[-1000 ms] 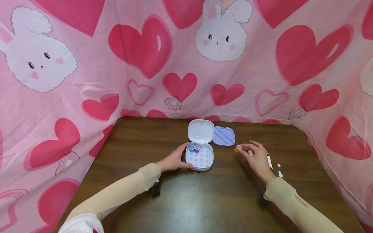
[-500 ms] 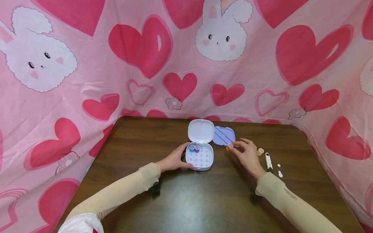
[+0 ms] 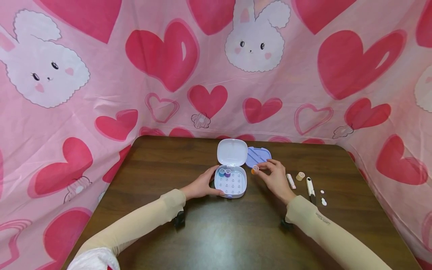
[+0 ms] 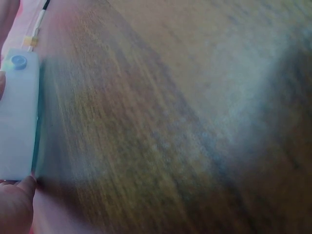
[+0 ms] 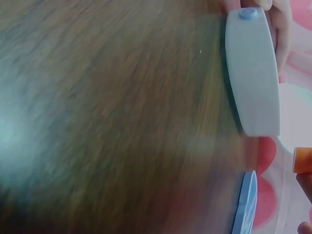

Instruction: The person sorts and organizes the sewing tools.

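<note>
A white hinged box (image 3: 237, 195) stands on the table with its lid (image 3: 232, 152) up; rows of small pegs cover its floor. A blue cup (image 3: 221, 172) and a purple cup (image 3: 227, 173) sit side by side in its back left corner. My left hand (image 3: 200, 185) grips the box's left side, thumb at the front corner and fingers toward the back. Right of the box, my right hand (image 3: 275, 180) pinches a small orange cup (image 3: 254, 170) with a pale rim between thumb and fingers. In the right wrist view the orange cup (image 5: 303, 160) shows at the right edge.
A lavender tray-like panel (image 3: 257, 154) lies behind the right hand, beside the raised lid. Farther right are a small white bar (image 3: 291, 181), a beige cup (image 3: 300, 176), a white-and-black handled tool (image 3: 309, 187) and white bits (image 3: 324, 201). Pink heart-print cloth (image 3: 209, 67) borders the table.
My right hand has carried the orange cup leftward, closer to the box, uncovering the beige cup, the white bar and the tool. The left hand stays on the box.
</note>
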Motion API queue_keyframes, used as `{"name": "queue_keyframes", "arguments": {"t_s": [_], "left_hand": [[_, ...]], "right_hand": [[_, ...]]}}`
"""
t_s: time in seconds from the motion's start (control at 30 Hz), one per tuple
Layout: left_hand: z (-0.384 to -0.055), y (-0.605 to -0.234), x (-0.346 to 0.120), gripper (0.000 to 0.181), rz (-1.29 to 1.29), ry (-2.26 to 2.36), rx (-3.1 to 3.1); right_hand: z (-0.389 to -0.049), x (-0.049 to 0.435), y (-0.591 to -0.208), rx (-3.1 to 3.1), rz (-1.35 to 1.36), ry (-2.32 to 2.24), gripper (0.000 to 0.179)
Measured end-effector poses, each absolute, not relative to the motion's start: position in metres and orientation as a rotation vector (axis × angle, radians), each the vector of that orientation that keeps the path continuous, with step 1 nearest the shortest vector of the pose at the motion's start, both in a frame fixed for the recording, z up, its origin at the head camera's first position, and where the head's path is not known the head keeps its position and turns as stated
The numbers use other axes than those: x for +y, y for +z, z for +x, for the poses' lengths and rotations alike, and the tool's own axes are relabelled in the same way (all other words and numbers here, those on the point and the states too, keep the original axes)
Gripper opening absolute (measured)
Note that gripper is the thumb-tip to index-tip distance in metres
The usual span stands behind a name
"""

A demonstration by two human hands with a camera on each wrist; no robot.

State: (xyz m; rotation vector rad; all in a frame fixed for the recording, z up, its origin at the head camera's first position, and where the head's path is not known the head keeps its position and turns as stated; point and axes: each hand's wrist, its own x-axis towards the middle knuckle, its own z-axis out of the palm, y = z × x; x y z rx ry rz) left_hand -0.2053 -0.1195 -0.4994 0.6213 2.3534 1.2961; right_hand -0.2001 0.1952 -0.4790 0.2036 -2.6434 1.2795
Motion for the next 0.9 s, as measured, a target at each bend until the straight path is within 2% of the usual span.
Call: {"name": "queue_keyframes", "arguments": {"t_s": [0.9], "left_hand": [[-0.206, -0.500, -0.120, 0.106, 0.634, 1.299, 2.352]], "right_hand": [[-0.209, 0.153, -0.486, -2.718, 0.331, 1.277, 0.021]]}}
